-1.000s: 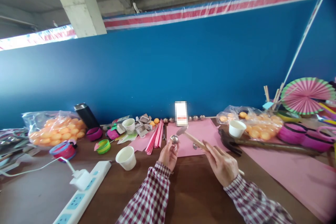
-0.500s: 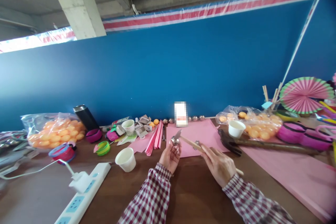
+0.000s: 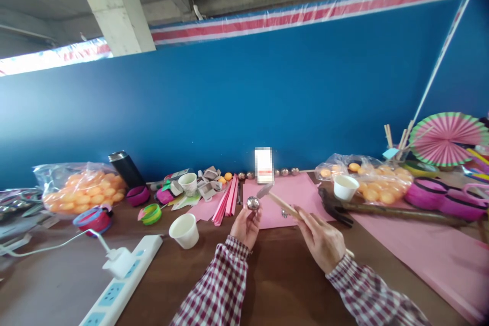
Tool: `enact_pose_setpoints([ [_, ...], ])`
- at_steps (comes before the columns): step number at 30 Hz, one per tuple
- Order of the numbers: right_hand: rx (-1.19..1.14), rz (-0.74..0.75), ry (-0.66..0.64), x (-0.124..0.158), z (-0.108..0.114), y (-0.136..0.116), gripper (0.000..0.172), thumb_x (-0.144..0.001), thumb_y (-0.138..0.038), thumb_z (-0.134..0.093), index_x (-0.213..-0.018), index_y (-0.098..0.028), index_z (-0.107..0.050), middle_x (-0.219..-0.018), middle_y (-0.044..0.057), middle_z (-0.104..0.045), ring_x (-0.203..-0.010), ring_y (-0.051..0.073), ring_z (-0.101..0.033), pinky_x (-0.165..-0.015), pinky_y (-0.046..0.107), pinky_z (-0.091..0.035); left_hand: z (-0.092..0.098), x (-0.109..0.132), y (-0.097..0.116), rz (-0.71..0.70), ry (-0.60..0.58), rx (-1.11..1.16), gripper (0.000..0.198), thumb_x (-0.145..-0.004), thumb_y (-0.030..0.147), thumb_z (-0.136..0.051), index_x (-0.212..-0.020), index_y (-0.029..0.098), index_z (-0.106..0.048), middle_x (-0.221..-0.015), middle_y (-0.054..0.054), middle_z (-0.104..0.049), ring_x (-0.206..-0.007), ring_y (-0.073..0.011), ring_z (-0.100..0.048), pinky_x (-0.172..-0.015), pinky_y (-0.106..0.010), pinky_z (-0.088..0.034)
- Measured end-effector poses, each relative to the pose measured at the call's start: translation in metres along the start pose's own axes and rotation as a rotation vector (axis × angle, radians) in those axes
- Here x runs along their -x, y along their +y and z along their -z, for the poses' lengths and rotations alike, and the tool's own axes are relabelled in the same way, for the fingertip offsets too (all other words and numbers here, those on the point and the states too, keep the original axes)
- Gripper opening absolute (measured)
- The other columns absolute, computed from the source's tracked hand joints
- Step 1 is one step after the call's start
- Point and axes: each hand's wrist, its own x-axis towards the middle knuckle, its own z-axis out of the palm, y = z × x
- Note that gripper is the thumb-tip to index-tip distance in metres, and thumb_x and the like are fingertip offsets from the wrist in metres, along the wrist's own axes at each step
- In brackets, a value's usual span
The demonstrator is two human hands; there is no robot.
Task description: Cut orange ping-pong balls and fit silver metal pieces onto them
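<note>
On a brown table [image 3: 286,285] backed by a blue partition [image 3: 286,97] with a striped plastic band [image 3: 286,20] along its top, the left hand [image 3: 245,228] pinches a shiny metal ball [image 3: 252,204] in its fingertips, near the left edge of a pink sheet [image 3: 301,193]. The right hand [image 3: 323,239] closes around the wooden handle of a tool [image 3: 284,205], its dark head just beside the ball, contact unclear. A white power strip [image 3: 122,288] lies at left, and a concrete pillar [image 3: 114,5] rises behind the partition.
</note>
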Motion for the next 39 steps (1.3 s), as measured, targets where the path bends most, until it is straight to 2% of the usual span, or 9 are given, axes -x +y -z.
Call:
enact_pose_setpoints([
  [3,0.026,0.023,-0.02,-0.0002,-0.0003,0.0007,0.035,-0.085,-0.033,-0.037,-0.118,-0.025,-0.048,-0.078,0.002,-0.065,-0.059,0.009,-0.058,-0.052,0.018,-0.038,-0.0007,0.0002,0.0002,0.015,-0.012,-0.001,0.013,-0.077,0.013,-0.049,-0.086,0.009,-0.057,-0.088,-0.012,-0.062,-0.086,-0.0174,-0.06,-0.072,-0.025,-0.05],
  [8,-0.004,-0.01,0.052,0.0008,-0.0016,0.0015,0.037,-0.085,-0.032,-0.037,-0.119,-0.021,-0.047,-0.086,0.005,-0.065,-0.061,0.011,-0.059,-0.056,0.018,-0.04,-0.0021,0.0001,0.0001,-0.011,-0.014,0.001,0.017,-0.077,0.014,-0.049,-0.092,0.012,-0.057,-0.087,-0.01,-0.062,-0.08,-0.0156,-0.06,-0.071,-0.027,-0.05],
  [12,0.031,0.012,-0.043,0.0016,-0.0029,0.0006,0.035,-0.085,-0.033,-0.039,-0.117,-0.026,-0.048,-0.081,0.001,-0.066,-0.058,0.01,-0.059,-0.051,0.018,-0.039,-0.003,0.0009,0.0005,-0.019,-0.029,0.01,0.02,-0.076,0.014,-0.051,-0.095,0.014,-0.056,-0.086,-0.008,-0.062,-0.08,-0.0155,-0.06,-0.072,-0.028,-0.049],
  [17,-0.02,0.011,0.034,0.0014,-0.0018,-0.0004,0.036,-0.085,-0.031,-0.037,-0.118,-0.021,-0.047,-0.09,0.005,-0.065,-0.065,0.011,-0.06,-0.058,0.018,-0.041,-0.0051,0.0035,-0.0001,-0.025,-0.03,-0.011,0.023,-0.077,0.017,-0.05,-0.098,0.015,-0.056,-0.088,-0.009,-0.061,-0.078,-0.0148,-0.06,-0.073,-0.029,-0.049],
  [21,0.031,0.036,-0.023,0.0008,-0.0003,-0.0007,0.035,-0.085,-0.033,-0.038,-0.117,-0.024,-0.049,-0.079,0.001,-0.066,-0.058,0.009,-0.058,-0.052,0.018,-0.039,-0.0052,0.0051,-0.0013,-0.049,-0.082,-0.011,0.029,-0.074,0.015,-0.053,-0.103,0.018,-0.055,-0.091,-0.007,-0.06,-0.08,-0.014,-0.059,-0.078,-0.03,-0.047],
  [25,0.008,0.009,0.022,0.0004,0.0008,0.0002,0.037,-0.085,-0.032,-0.038,-0.12,-0.022,-0.046,-0.086,0.004,-0.065,-0.063,0.01,-0.059,-0.057,0.018,-0.04,-0.0036,0.0048,-0.0014,-0.066,-0.112,-0.031,0.032,-0.074,0.016,-0.053,-0.106,0.019,-0.053,-0.092,-0.007,-0.06,-0.08,-0.0143,-0.059,-0.079,-0.031,-0.047],
  [31,0.051,0.024,-0.037,0.0011,-0.0014,0.0009,0.036,-0.085,-0.034,-0.039,-0.118,-0.026,-0.047,-0.077,0.001,-0.065,-0.058,0.01,-0.057,-0.052,0.019,-0.037,-0.0012,0.0022,-0.0013,-0.072,-0.087,-0.029,0.02,-0.073,0.015,-0.056,-0.093,0.016,-0.059,-0.087,-0.006,-0.062,-0.08,-0.0145,-0.06,-0.078,-0.029,-0.047],
  [35,-0.002,-0.02,0.012,0.0014,-0.0008,0.0008,0.038,-0.085,-0.032,-0.04,-0.122,-0.024,-0.043,-0.087,0.003,-0.064,-0.065,0.011,-0.058,-0.06,0.019,-0.039,-0.0015,0.0011,-0.0014,-0.069,-0.039,-0.044,0.009,-0.072,0.014,-0.057,-0.08,0.011,-0.06,-0.083,-0.008,-0.064,-0.079,-0.0148,-0.06,-0.076,-0.026,-0.046],
  [39,0.01,-0.012,-0.026,0.0015,-0.0002,-0.0001,0.037,-0.085,-0.033,-0.04,-0.121,-0.026,-0.044,-0.084,0.001,-0.065,-0.062,0.01,-0.058,-0.056,0.019,-0.039,-0.001,0.0009,-0.0018,-0.103,-0.076,-0.081,0.013,-0.072,0.011,-0.056,-0.084,0.011,-0.06,-0.084,-0.007,-0.064,-0.08,-0.0134,-0.06,-0.077,-0.026,-0.046],
])
